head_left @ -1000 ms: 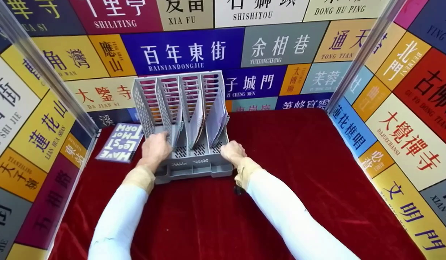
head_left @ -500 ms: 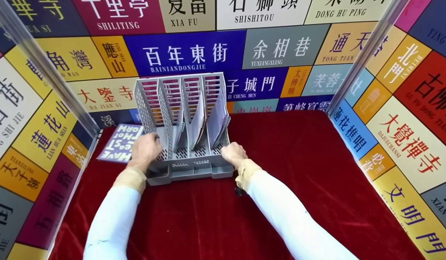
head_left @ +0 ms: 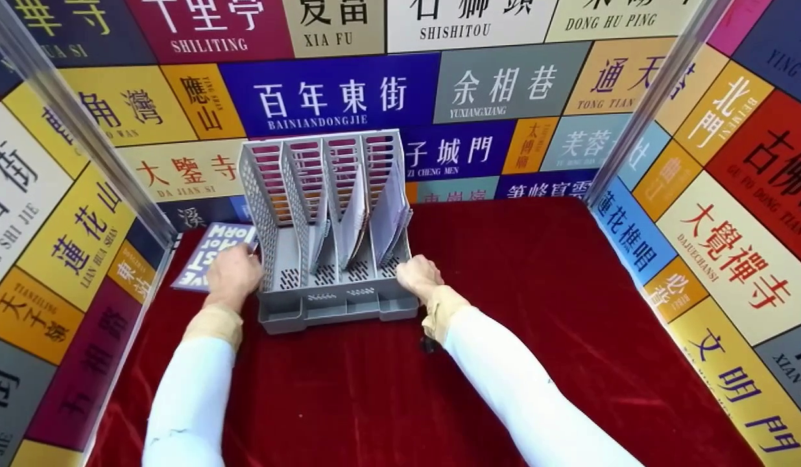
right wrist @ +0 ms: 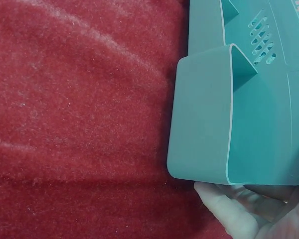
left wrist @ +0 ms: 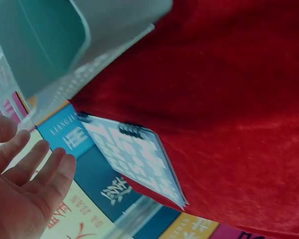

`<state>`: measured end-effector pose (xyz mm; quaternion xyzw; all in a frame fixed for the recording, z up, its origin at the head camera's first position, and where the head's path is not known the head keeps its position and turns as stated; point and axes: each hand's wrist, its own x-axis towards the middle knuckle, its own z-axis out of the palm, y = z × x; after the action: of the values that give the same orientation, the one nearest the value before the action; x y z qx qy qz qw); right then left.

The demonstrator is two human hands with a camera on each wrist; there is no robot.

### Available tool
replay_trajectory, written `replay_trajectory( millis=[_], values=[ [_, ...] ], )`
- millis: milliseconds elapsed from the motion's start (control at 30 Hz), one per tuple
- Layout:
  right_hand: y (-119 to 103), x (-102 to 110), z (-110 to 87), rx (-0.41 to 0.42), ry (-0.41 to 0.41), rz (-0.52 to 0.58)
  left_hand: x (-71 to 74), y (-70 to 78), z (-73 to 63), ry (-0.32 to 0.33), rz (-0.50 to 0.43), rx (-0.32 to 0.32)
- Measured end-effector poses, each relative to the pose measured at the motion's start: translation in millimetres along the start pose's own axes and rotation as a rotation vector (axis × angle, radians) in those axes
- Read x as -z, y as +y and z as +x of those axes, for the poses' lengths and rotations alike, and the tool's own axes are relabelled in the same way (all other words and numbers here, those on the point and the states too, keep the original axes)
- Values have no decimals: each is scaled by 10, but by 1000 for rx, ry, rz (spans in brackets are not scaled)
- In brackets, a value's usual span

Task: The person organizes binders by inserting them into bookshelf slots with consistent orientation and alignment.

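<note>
A grey file rack (head_left: 335, 306) with upright dividers stands on the red cloth, small trays along its front. Several notebooks (head_left: 355, 224) lean in its compartments; the leftmost one holds none. My right hand (head_left: 418, 272) grips the rack's right front corner, its fingers at the side wall beside the small front tray (right wrist: 202, 119) in the right wrist view. To the left of the rack, my left hand (head_left: 235, 272) is over a spiral notebook (head_left: 196, 267) with white block letters on purple. In the left wrist view its fingers (left wrist: 35, 167) are loosely bent, holding nothing, apart from the notebook.
Red velvet cloth (head_left: 536, 311) covers the table. Printed panels (head_left: 335, 91) with place names wall in the back and both sides, joined by clear corner posts (head_left: 653, 97). A small black object (head_left: 429, 344) shows under the right wrist.
My left hand has let go of the rack's left front side and moved left over the notebook lying there. The right hand stays at the rack's corner.
</note>
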<state>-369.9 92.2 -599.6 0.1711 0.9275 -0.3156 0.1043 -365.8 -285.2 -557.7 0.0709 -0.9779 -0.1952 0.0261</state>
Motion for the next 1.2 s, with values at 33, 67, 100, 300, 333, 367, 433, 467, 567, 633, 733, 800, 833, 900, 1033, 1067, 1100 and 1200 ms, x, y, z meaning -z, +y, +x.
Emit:
replay_trajectory(
  millis=[33,67,100,300,333,367,433,467,567,633,733,800,833,900,1033,1067,1100,1200],
  values=[
    [2,2,-4,2,0,0,4,-41,2,-13,4,11],
    [2,4,-9,3,0,0,7,-85,4,-25,7,21],
    [2,7,-12,4,0,0,13,-128,5,-39,11,29],
    [-22,27,-23,7,0,-9,19,-366,2,-101,41,104],
    [-25,29,-24,9,1,-10,4,-400,-2,-105,47,115],
    [-27,30,-24,10,1,-11,-18,-431,-4,-107,58,121],
    [-24,29,-17,9,1,-12,-69,-485,-15,-121,68,129],
    [-23,28,-16,8,2,-12,-93,-504,-24,-132,70,131],
    [-14,21,-7,4,1,-13,-166,-547,-39,-181,64,142],
    [-7,13,-7,0,1,-15,-204,-555,-46,-222,63,151],
    [4,3,-8,-8,1,-17,-265,-556,-40,-265,78,144],
    [7,4,-10,-13,1,-18,-297,-548,-42,-292,93,120],
    [9,4,-11,-15,2,-17,-307,-538,-49,-307,102,105],
    [8,6,-16,-16,0,-14,-322,-513,-73,-342,122,77],
    [2,18,-32,-8,7,-4,-296,-444,-155,-397,115,69],
    [1,20,-35,-6,7,-1,-279,-427,-176,-400,108,72],
    [1,22,-39,-3,9,-1,-263,-410,-194,-401,101,72],
    [7,19,-41,4,5,-4,-255,-392,-210,-392,96,68]
  ],
)
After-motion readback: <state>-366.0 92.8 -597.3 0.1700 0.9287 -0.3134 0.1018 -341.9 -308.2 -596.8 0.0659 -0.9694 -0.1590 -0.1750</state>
